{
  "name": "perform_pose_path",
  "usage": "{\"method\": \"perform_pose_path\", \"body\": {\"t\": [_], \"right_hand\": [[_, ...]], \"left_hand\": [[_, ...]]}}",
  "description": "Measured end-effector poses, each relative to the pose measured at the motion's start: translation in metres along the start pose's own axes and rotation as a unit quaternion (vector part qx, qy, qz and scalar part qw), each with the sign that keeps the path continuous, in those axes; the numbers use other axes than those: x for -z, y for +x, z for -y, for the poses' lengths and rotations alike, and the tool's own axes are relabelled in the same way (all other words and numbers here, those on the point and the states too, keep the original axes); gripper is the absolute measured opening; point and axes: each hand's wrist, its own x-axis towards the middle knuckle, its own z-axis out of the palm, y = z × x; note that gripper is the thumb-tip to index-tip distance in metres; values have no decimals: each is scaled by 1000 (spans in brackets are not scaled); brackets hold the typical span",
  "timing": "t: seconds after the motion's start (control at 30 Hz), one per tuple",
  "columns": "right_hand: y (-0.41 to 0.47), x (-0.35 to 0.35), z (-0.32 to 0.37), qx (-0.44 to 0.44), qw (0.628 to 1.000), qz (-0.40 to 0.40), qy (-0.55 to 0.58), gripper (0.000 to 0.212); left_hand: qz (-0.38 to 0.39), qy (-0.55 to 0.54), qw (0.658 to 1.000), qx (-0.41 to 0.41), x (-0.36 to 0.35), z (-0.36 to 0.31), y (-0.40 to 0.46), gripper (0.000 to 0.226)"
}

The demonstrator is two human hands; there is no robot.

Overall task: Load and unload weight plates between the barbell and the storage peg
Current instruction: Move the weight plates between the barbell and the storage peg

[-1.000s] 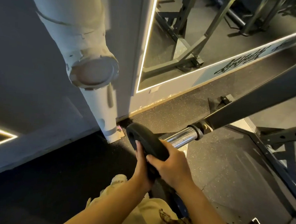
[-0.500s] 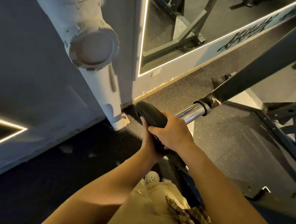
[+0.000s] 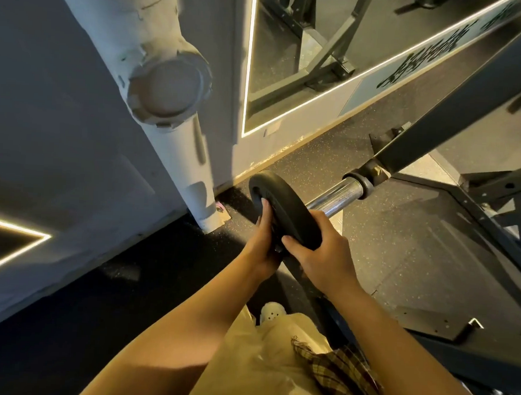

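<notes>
Weight plate at near end of barbell sleeve, between left hand and right hand; pipe left, mirror behind.

Black round weight plate stands on edge on the chrome barbell sleeve.
</notes>
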Motion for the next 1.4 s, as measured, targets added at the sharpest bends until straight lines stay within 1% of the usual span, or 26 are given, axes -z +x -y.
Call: {"method": "perform_pose_path", "body": {"t": [0.07, 0.13, 0.23, 0.3, 0.37, 0.43, 0.47, 0.53, 0.6, 0.67, 0.77, 0.83, 0.93, 0.97, 1.03, 1.1, 1.13, 1.17, 1.2, 1.23, 1.27, 1.3, 1.33, 1.37, 1.4], "right_hand": [[22, 12, 19, -29, 996, 62, -52, 37], [46, 20, 37, -50, 990, 101, -80, 31], [63, 14, 48, -78, 987, 97, -103, 32], [58, 10, 43, -63, 989, 67, -117, 33], [45, 14, 29, -33, 995, 30, -87, 35], [27, 22, 4, -19, 1000, 16, 8, 37], [17, 25, -11, -14, 999, 17, 48, 37], [-1, 27, -37, -23, 995, 12, 92, 29], [-9, 24, -48, -52, 992, -8, 113, 22], [-7, 25, -48, -55, 993, -21, 101, 22], [5, 35, -36, -40, 996, -8, 85, 19], [14, 39, -29, -33, 997, 3, 63, 19], [20, 40, -24, -36, 998, 7, 48, 18], [20, 40, -23, -39, 998, 6, 44, 19], [20, 40, -23, -44, 998, 4, 37, 20], [19, 40, -22, -47, 998, 3, 35, 19], [19, 41, -21, -49, 998, 3, 33, 19], [20, 41, -20, -51, 998, 4, 30, 18], [22, 41, -18, -54, 998, 7, 23, 18], [25, 42, -15, -57, 998, 10, 14, 17], [29, 42, -13, -61, 998, 13, 4, 16], [32, 43, -10, -64, 998, 16, -5, 15], [35, 43, -8, -70, 997, 21, -15, 14], [39, 43, -5, -78, 996, 28, -23, 13], [42, 43, -2, -91, 995, 38, -30, 14]], "left_hand": [[-5, -30, 999, 26, -12, 1, -5, 93], [-20, -59, 996, 62, -18, -4, -6, 91], [-15, -72, 993, 89, -20, -11, -1, 99], [-8, -83, 991, 100, -21, -13, 1, 96], [3, -88, 992, 87, -26, -16, -5, 82], [16, -83, 996, 41, -29, -14, -9, 64], [12, -70, 997, 7, -27, -11, -9, 62], [-5, -14, 998, -58, -23, -7, -8, 76], [0, 55, 995, -81, -22, -9, -6, 87], [-10, 78, 994, -75, -24, -12, -7, 89], [-49, 63, 996, -46, -25, -10, -3, 95], [-62, 61, 996, -30, -24, -12, 0, 99], [-69, 124, 990, -21, -23, -25, -5, 112], [-80, 141, 986, -38, -23, -32, -7, 113], [-125, 162, 972, -112, -29, -51, -11, 104], [-149, 212, 943, -209, -44, -75, -12, 90], [-141, 266, 917, -260, -54, -86, -11, 79], [-122, 334, 884, -303, -66, -95, -9, 65], [-94, 405, 850, -323, -79, -100, -7, 48], [-60, 488, 809, -322, -91, -100, -6, 36], [-40, 584, 749, -312, -99, -97, -3, 32], [-41, 668, 676, -308, -102, -91, 0, 35], [-58, 717, 617, -321, -100, -86, 6, 37], [-76, 722, 601, -335, -96, -85, 12, 38], [-89, 697, 627, -335, -91, -84, 17, 37]]}}
